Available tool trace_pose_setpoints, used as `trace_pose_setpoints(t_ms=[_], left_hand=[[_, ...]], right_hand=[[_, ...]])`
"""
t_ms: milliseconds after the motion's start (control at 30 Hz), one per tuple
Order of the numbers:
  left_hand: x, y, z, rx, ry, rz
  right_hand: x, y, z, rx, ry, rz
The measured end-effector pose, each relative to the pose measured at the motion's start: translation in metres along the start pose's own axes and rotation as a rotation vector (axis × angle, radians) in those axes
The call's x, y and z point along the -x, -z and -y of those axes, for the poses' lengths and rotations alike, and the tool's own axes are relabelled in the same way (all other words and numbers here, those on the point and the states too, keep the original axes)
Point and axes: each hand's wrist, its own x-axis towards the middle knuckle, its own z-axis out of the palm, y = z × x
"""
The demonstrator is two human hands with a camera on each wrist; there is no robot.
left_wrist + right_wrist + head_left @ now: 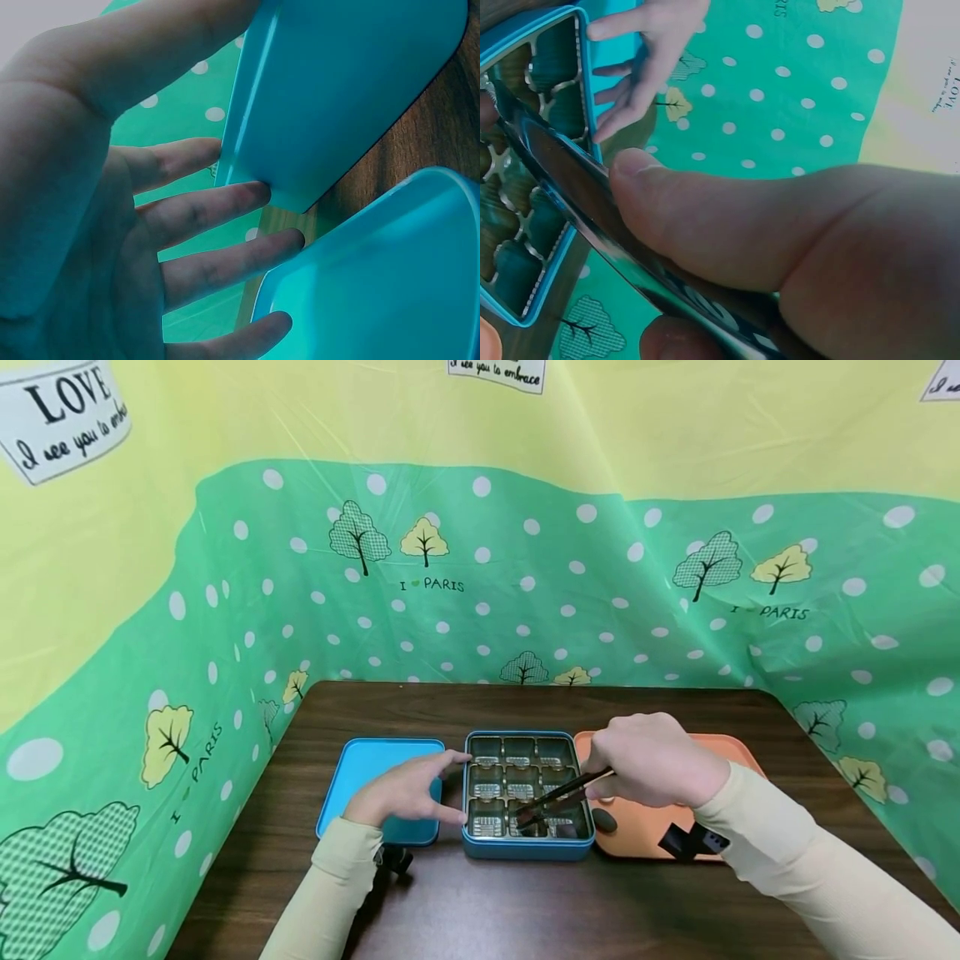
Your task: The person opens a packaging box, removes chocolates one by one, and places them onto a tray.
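Observation:
A blue box [528, 852] with a gold-brown divided insert stands mid-table. My right hand [648, 760] grips dark, glossy tongs [567, 788], which slant down to the left. Their tips reach into the insert's front middle compartment, where a dark brown piece shows at the tips. Another dark piece [564, 831] lies in the front right compartment. My left hand [405, 789] is at the box's left side, thumb and forefinger spread along the wall; its other fingers extend straight in the left wrist view. The right wrist view shows the thumb [705, 221] pressing on the tongs.
Left of the box lies a light blue lid [360, 785], partly under my left hand. An orange tray [633, 831] sits close on the right, with a dark oval piece [603, 820] on it. A dotted green and yellow curtain [480, 577] rises behind the wooden table [420, 702].

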Motion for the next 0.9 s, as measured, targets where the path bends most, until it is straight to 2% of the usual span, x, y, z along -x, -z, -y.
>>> trace_pose_setpoints(t_ms=[433, 733, 900], left_hand=[[0.000, -0.001, 0.000, -0.001, -0.004, -0.001], [0.000, 0.000, -0.001, -0.013, -0.007, 0.004], [0.001, 0.000, -0.001, -0.016, -0.009, 0.004]], right_hand=[[0.012, 0.019, -0.002, -0.076, -0.047, 0.035], [0.026, 0.031, -0.013, -0.065, -0.048, -0.044], [0.036, 0.033, -0.023, -0.065, -0.091, -0.062]])
